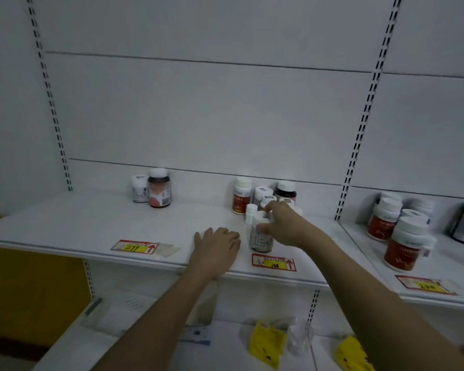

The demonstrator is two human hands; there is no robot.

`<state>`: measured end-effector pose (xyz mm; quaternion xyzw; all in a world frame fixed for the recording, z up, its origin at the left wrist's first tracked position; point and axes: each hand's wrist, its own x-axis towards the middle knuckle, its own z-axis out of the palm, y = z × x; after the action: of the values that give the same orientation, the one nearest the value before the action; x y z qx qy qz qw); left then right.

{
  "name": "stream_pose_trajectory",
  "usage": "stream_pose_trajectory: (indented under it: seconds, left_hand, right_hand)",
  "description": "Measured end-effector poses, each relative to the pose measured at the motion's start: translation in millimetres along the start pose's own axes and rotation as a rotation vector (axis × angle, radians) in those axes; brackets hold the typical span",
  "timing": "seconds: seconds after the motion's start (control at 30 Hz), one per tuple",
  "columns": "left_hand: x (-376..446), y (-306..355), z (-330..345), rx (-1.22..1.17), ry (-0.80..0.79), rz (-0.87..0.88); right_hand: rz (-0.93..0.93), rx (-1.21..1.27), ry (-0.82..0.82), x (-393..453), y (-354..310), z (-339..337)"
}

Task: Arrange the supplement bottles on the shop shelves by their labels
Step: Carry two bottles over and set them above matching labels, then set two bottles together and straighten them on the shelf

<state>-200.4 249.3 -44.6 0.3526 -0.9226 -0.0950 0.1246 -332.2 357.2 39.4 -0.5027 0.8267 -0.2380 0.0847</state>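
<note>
White metal shelf (97,226) across the middle of the frame, slotted uprights rising at left and right. Just right of centre, a grey-labelled bottle (261,236) with a white cap, upright near the shelf's front edge, gripped around its upper part by the right hand (284,226), thumb on the near side and fingers curled over the cap. Left hand (216,246) flat on the shelf just left of that bottle, fingers straight and spread, holding nothing, close to the bottle but apart from it. Directly behind the gripped bottle, a small white bottle (251,213), then a cluster at the back: red-labelled bottle (242,196), another grey-labelled bottle (261,195), dark bottle (285,192). Further left at the back, well apart from both hands, a pair touching side by side: small grey bottle (140,188) and dark bottle with pink label (159,188). On the shelf's front edge, red-and-yellow price tag (134,247) left of the left hand, second price tag (273,262) just below the gripped bottle. At right of the frame, on the neighbouring shelf section, a group of red-labelled bottles (402,245) with white caps, blurred. Lower shelf at the bottom of the frame: yellow packets (265,344), blurred.
</note>
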Motion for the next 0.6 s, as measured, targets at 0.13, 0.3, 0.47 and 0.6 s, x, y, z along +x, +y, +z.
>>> stream_pose_trajectory:
  seconds: [0.13,0.3,0.47,0.6]
  left_hand:
    - [-4,3,-16,-0.118,0.037,-0.049]
    - [-16,-1,-67,-0.064,0.078,-0.064]
    - [-23,-26,-142,-0.094,0.113,-0.163]
    - [-23,-60,-189,-0.088,0.265,-0.218]
  right_hand:
    - [-0.014,-0.121,-0.097,4,3,-6]
    - [-0.117,-0.065,-0.071,8,-10,-34]
    - [-0.345,0.127,0.147,10,-63,-49]
    - [-0.411,0.185,0.142,25,-107,-50]
